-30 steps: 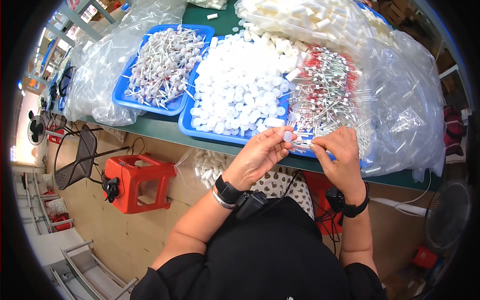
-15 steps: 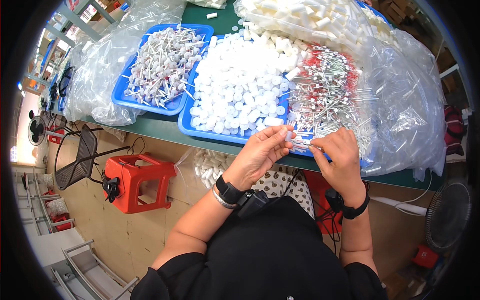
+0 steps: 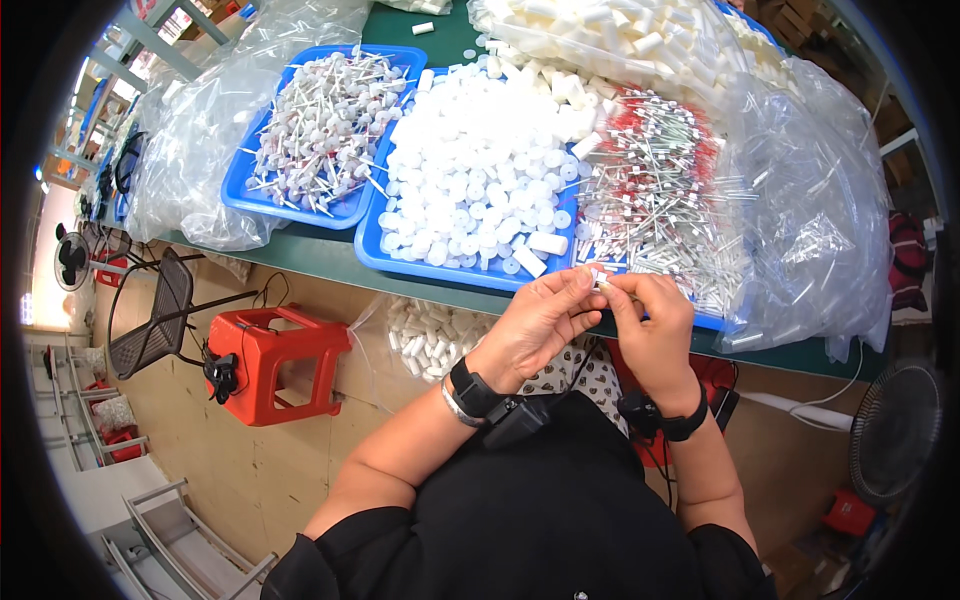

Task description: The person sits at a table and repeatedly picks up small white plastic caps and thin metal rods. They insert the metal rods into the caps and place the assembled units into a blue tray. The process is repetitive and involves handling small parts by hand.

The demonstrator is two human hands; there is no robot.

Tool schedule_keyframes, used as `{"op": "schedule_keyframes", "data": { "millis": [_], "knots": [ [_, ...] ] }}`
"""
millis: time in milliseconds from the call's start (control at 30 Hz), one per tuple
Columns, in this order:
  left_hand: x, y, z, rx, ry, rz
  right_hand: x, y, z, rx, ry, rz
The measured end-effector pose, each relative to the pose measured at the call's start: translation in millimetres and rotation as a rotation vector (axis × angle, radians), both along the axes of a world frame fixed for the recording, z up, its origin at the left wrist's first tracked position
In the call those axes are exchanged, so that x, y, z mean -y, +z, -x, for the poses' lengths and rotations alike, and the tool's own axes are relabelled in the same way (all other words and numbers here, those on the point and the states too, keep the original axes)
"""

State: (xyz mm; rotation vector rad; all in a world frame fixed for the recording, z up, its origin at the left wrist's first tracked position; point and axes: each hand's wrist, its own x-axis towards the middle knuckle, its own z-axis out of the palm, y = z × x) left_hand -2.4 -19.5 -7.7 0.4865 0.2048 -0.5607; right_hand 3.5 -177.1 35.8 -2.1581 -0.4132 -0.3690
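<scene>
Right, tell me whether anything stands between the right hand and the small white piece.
Nothing visible does. The fingers of the right hand are at the small white piece, meeting the left hand, and partly hide it. The middle blue tray lies beyond, not between.

A red stool (image 3: pixel 262 378) stands near a dark mesh chair (image 3: pixel 152 322).

There are two hands (image 3: pixel 545 325) (image 3: pixel 655 320), at least three blue trays (image 3: pixel 335 215) (image 3: pixel 440 270) (image 3: pixel 709 322), two fans (image 3: pixel 72 258) (image 3: pixel 897 430) and one bracelet (image 3: pixel 457 408).
</scene>
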Motion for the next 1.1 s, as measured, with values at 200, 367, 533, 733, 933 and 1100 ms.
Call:
{"op": "schedule_keyframes", "data": {
  "millis": [200, 367, 533, 733, 933, 1100],
  "knots": [
    [-2, -1, -1, 0.011, 0.033, -0.060, 3, -2, -4, 0.084, 0.052, 0.122],
    [-18, 18, -9, 0.057, 0.247, -0.248, 18, -1, -24, -0.196, 0.055, 0.005],
    [-34, 22, -16, 0.065, 0.339, -0.365, 21, -11, -44, 0.120, 0.266, 0.434],
    [-30, 14, -13, 0.089, 0.317, -0.379, 8, -16, -55, 0.164, 0.380, 0.632],
    [-31, 9, -13, 0.079, 0.336, -0.369, 20, -19, -49, -0.082, 0.303, 0.240],
    [-25, 9, -13, 0.072, 0.321, -0.318, 24, -3, -38, -0.257, 0.210, 0.075]
  ]
}}
